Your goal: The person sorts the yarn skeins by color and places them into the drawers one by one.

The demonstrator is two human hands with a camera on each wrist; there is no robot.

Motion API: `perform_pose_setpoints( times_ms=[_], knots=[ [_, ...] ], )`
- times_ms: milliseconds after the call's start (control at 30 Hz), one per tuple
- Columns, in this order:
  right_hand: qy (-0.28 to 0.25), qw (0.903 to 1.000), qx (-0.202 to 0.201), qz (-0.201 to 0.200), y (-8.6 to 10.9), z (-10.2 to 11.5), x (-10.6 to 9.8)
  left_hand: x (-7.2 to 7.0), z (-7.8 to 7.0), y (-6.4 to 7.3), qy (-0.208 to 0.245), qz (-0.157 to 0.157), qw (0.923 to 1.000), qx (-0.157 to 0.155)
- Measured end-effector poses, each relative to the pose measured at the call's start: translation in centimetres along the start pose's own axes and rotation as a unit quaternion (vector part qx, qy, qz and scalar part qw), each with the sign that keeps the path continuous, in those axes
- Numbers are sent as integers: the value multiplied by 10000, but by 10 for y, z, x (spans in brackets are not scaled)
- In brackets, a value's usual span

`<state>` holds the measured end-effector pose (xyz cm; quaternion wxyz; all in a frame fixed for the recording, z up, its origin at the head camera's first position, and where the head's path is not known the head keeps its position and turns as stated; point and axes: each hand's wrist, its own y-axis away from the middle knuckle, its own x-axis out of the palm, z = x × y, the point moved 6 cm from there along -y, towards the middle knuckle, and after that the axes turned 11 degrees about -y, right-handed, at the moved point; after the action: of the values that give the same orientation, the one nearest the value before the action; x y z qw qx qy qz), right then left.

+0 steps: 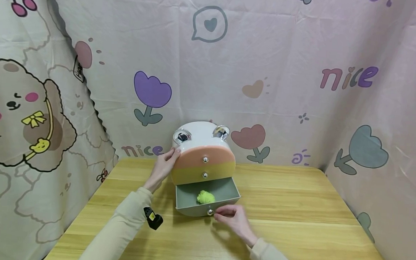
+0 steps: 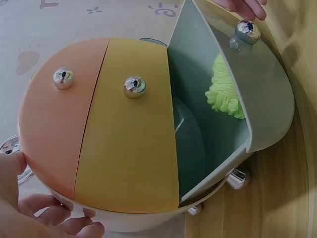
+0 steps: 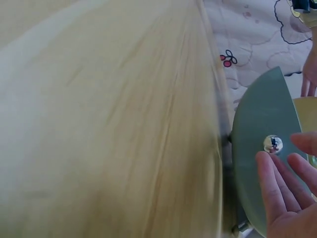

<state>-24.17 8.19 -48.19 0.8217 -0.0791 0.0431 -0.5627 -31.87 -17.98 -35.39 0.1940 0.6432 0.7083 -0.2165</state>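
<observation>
A small frog-shaped drawer box (image 1: 197, 135) stands on the table, with a white top, silver-rimmed eyes and orange and yellow closed drawer fronts. Its grey-green bottom drawer (image 1: 191, 210) is pulled out. Inside that drawer lies a bright green bundle (image 2: 224, 91), yarn-like in texture. My left hand (image 1: 163, 164) holds the box's left side, thumb near the front edge and fingers against the white body (image 2: 124, 221). Beside the bottom drawer's silver knob (image 3: 273, 144) is my right hand (image 3: 292, 198), its fingers loosely extended and the thumb apart from them.
The wooden table (image 1: 287, 209) extends to both sides and in front of the box. Behind it hangs a printed cloth (image 1: 210, 69), which also covers the left and right sides. A black device (image 1: 153, 218) is strapped at the left wrist.
</observation>
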Motion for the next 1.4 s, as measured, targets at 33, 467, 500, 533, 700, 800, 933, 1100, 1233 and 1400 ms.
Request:
perform_pose_setpoints(
  times_ms=[33,467,500,533,700,800,933,1100,1233,1400],
  knots=[
    [-46,10000,11,-2,0,-1,1,0,0,0,1,-1,10000,6],
    [-56,9999,32,-114,-3,-7,6,-1,-1,1,-44,-4,10000,-30],
    [-69,9999,31,-107,-3,-8,6,-1,-1,1,-52,-10,10000,-37],
    [-82,9999,31,-106,-3,-9,7,-1,-1,0,-63,-18,10000,-48],
    [-166,9998,53,-134,-4,-12,8,-1,0,1,-45,-52,10000,-39],
    [-195,9996,99,-170,-4,-13,8,-1,0,2,-27,-54,10000,-17],
    [-204,9994,150,-242,-5,-14,9,-1,0,2,-21,-39,10000,0],
    [-326,9983,277,-403,-5,-15,11,-1,1,1,-50,-8,10000,-26],
    [-420,9968,337,-594,-5,-16,12,0,1,0,-67,2,10000,-45],
    [-506,9951,309,-794,-6,-17,12,-1,0,1,-81,-10,10000,-33]
  ],
)
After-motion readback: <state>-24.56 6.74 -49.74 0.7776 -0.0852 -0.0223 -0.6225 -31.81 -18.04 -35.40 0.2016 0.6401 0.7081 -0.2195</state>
